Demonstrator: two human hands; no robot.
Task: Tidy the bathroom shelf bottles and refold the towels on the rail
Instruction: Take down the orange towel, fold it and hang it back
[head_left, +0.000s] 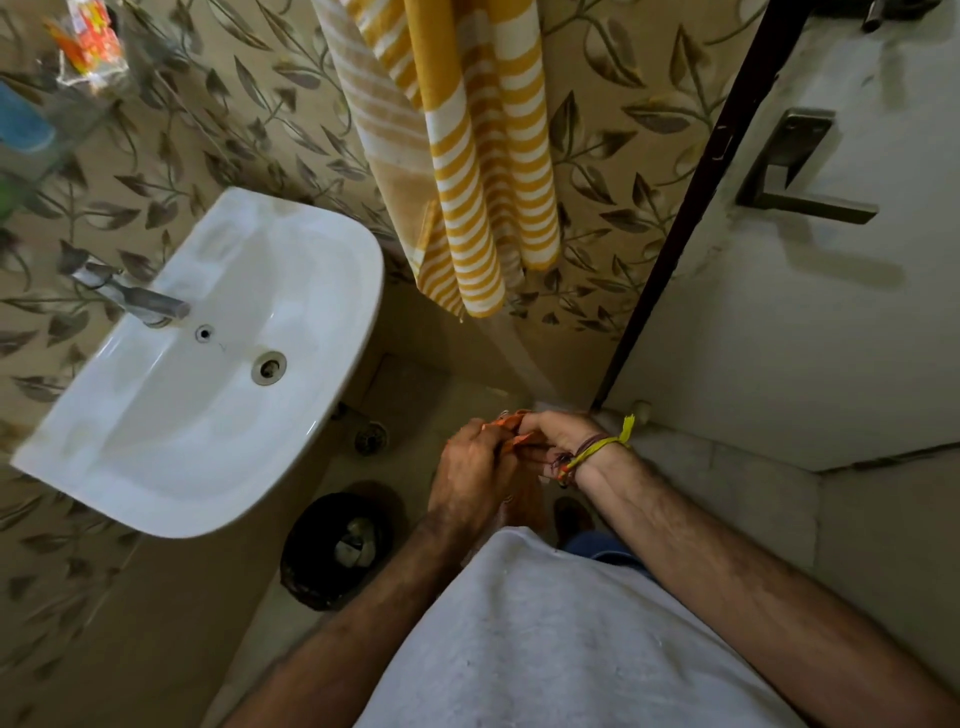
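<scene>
Both hands meet low at waist height, the left hand (470, 465) and right hand (558, 441) together pinching a small crumpled orange scrap (511, 427). Straight ahead and above hangs the yellow-and-white striped towel (483, 171), long axis vertical, the right hand slightly nearer. No writing is legible.

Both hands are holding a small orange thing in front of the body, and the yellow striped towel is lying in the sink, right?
Not quite. In the head view the towel hangs against the wall, beside the sink. The left hand and right hand do hold the small orange thing.
</scene>
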